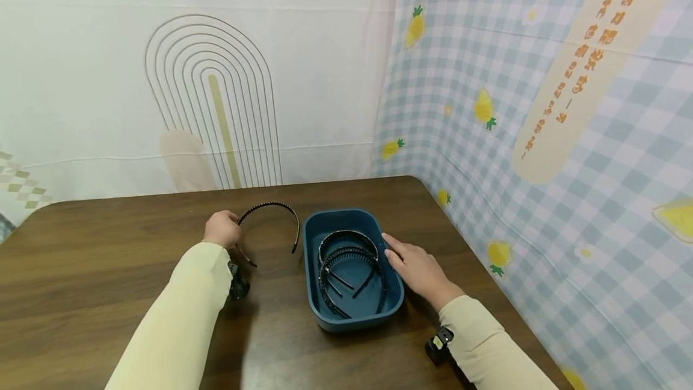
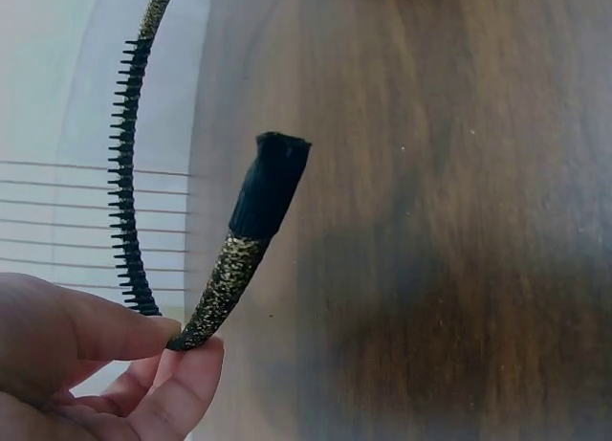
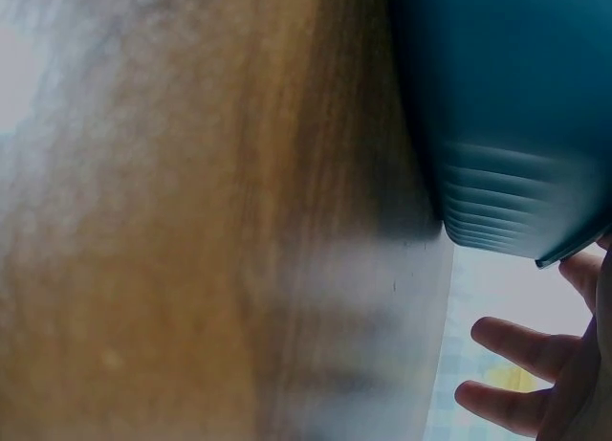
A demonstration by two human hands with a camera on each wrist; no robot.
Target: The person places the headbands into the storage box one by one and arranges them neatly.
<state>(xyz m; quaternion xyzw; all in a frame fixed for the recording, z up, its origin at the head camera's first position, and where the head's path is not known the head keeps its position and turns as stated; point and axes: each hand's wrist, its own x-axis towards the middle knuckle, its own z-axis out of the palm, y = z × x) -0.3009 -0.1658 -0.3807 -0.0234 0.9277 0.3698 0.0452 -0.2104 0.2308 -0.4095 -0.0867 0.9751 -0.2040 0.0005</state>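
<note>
My left hand (image 1: 223,229) pinches a thin headband (image 1: 275,203) between thumb and fingertips, to the left of a blue plastic basket (image 1: 310,275). In the left wrist view the headband (image 2: 234,274) has gold-speckled black fabric, a row of small black teeth and a black tip pointing upward. Inside the basket lie black toothed headbands (image 1: 346,250), overlapping one another. My right hand (image 1: 415,263) rests at the basket's right rim with its fingers extended. From the right wrist, the ridged outer wall of the basket (image 3: 516,87) shows beside the spread fingers (image 3: 524,350).
Everything stands on a brown wooden table (image 1: 135,227) with rounded corners. A white printed cloth (image 1: 325,77) hangs behind it, and a blue checked cloth (image 1: 465,155) with pineapple prints runs along the right edge. Small black devices (image 1: 437,345) are strapped at both wrists.
</note>
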